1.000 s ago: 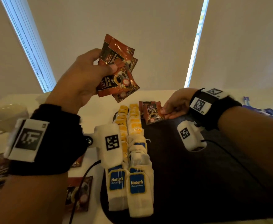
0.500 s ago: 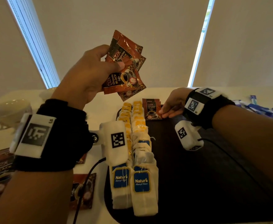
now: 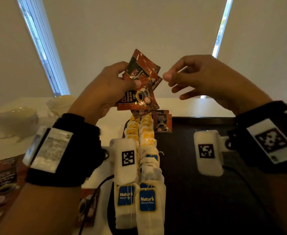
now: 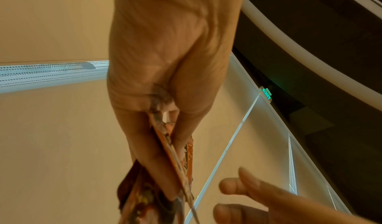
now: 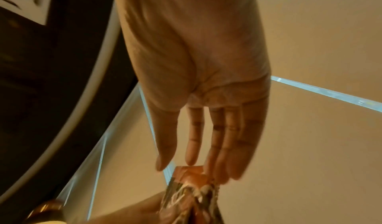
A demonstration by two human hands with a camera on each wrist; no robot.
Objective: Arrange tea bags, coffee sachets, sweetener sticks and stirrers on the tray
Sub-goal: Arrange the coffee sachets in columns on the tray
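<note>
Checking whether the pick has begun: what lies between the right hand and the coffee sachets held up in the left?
Nothing: in the head view a bare gap separates the right hand from the coffee sachets the left hand grips.

cups (image 3: 15, 121): 2 | tea bag rows (image 3: 146, 150): 2 | tray (image 3: 207, 200): 1 | hands: 2

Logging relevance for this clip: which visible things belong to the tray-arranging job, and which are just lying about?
Part of the job:
- coffee sachets gripped in the left hand
- right hand, empty, reaching for them
- coffee sachets on the tray
- tea bags in two rows
- dark tray
- loose sachets on the table

Lying about:
- two white cups
</note>
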